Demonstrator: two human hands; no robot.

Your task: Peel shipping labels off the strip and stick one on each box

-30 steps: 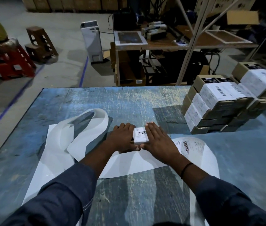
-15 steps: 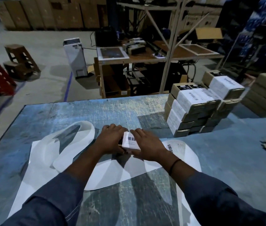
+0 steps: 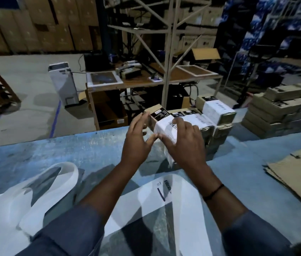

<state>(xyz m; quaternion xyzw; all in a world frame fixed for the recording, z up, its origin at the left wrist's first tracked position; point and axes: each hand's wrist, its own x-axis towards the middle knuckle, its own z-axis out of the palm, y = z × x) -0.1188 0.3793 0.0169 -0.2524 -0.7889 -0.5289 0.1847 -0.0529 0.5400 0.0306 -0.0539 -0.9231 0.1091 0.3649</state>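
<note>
Brown cardboard with a black printed panel: that is the box [image 3: 158,115] you hold up off the table [image 3: 90,148], above its far edge and tilted. Your left hand [image 3: 138,143] grips the box's left end, with the fingers spread round it and the thumb underneath. Your right hand [image 3: 184,145] curls over the top, and its fingers lie on the white label [image 3: 164,129] that wraps the box's near face. The label's lower end hangs free below the box.

Just behind your hands, at the far edge, stands the stack of labelled boxes [image 3: 216,111]. The white strip [image 3: 66,183] lies in loops along the near edge, partly under your forearms, with some print showing near your right wrist. Flattened cardboard [image 3: 297,178] lies at the right edge. Beyond it, toward the far right corner, sits a pile of plain boxes [image 3: 284,106].
</note>
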